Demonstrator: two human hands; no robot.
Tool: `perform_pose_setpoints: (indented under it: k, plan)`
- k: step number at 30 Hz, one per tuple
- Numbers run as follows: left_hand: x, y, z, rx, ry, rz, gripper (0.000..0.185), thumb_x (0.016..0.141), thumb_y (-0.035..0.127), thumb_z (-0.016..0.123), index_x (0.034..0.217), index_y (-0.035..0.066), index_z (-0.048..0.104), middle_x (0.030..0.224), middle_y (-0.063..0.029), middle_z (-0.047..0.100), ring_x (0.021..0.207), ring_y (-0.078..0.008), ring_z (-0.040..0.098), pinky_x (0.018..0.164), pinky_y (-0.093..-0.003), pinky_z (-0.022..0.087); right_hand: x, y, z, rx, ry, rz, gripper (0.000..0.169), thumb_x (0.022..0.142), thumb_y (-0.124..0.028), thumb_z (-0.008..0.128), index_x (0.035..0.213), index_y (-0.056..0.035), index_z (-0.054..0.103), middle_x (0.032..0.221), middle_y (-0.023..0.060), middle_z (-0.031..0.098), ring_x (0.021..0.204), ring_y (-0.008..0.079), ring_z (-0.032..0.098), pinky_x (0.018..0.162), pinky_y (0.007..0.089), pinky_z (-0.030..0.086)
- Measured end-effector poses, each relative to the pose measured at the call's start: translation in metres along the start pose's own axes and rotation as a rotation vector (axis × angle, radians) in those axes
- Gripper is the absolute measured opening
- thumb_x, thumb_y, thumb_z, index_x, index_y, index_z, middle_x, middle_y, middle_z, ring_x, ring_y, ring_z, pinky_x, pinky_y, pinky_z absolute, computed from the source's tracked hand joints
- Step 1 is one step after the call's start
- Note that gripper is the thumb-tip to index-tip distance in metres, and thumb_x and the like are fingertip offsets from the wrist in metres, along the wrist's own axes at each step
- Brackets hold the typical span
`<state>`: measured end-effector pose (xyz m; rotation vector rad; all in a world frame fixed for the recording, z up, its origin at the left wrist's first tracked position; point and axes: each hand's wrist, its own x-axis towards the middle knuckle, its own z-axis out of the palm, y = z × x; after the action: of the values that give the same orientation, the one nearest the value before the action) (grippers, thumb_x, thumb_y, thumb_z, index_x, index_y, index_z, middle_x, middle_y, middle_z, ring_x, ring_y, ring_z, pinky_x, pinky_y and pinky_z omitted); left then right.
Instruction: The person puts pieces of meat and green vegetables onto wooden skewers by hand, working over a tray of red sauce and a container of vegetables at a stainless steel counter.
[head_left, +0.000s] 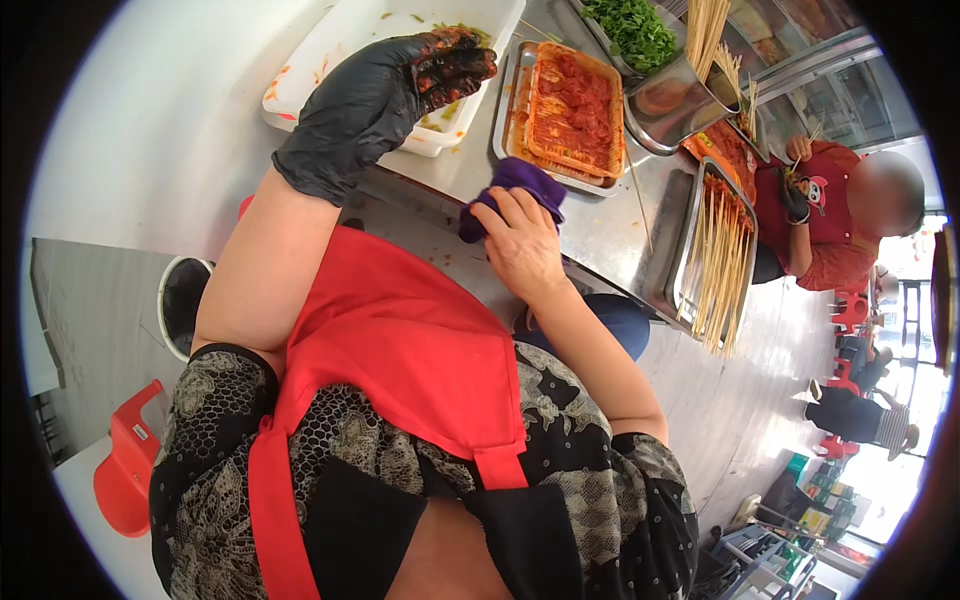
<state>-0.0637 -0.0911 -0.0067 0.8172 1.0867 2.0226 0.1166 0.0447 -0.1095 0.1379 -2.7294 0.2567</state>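
Note:
My left hand (367, 101), in a black glove with red sauce on its fingers, is raised over the rim of a white plastic tub (472, 112) holding scraps of green vegetable. Nothing shows in its grasp, though the palm side is partly hidden. My bare right hand (521, 240) presses its fingers on a bunched purple cloth (529, 184) at the edge of the steel table (600, 225). Just beyond the cloth, a clear plastic tray of red sauced food (577, 109) rests in a metal tray (508, 112).
A steel container (675, 109) holds bamboo skewers (705, 34), beside a pan of chopped green herbs (634, 34). Farther right, loaded skewers (712, 262) lie in a metal tray. A co-worker (817, 202) in a red apron handles a skewer there. A red chair (127, 472) stands at lower left.

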Motion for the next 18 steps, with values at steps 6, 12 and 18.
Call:
perform_pose_setpoints:
  k: [6,12,18]
  plan:
    - [0.007,-0.012,0.004,0.066,0.033,-0.048,0.036,0.091,0.015,0.036,0.118,-0.01,0.041,0.115,-0.0207,0.05,0.103,-0.0274,0.053,0.092,-0.034,0.043,-0.028,0.022,-0.023,0.079,-0.011,0.105,0.039,0.06,-0.007,0.061,0.099,-0.01,0.057,0.107,0.0101,0.053,0.1,0.0287,0.048,0.083,0.0373,0.041]
    - [0.005,-0.012,0.009,0.044,0.051,-0.069,0.037,0.092,0.015,0.035,0.118,-0.011,0.04,0.114,-0.0211,0.051,0.103,-0.0281,0.053,0.091,-0.0349,0.043,-0.047,0.048,-0.045,0.084,0.027,0.228,0.03,0.06,-0.002,0.056,0.089,-0.0092,0.06,0.091,0.0098,0.057,0.087,0.0299,0.051,0.079,0.037,0.043]
    - [0.01,-0.013,0.005,-0.292,0.035,-0.128,0.034,0.09,0.01,0.039,0.116,-0.012,0.04,0.112,-0.0237,0.051,0.102,-0.0309,0.053,0.089,-0.0371,0.045,-0.041,0.104,-0.081,-0.269,0.142,0.326,0.028,0.062,-0.001,0.055,0.088,-0.01,0.059,0.095,0.0114,0.055,0.092,0.0315,0.048,0.08,0.0385,0.043]
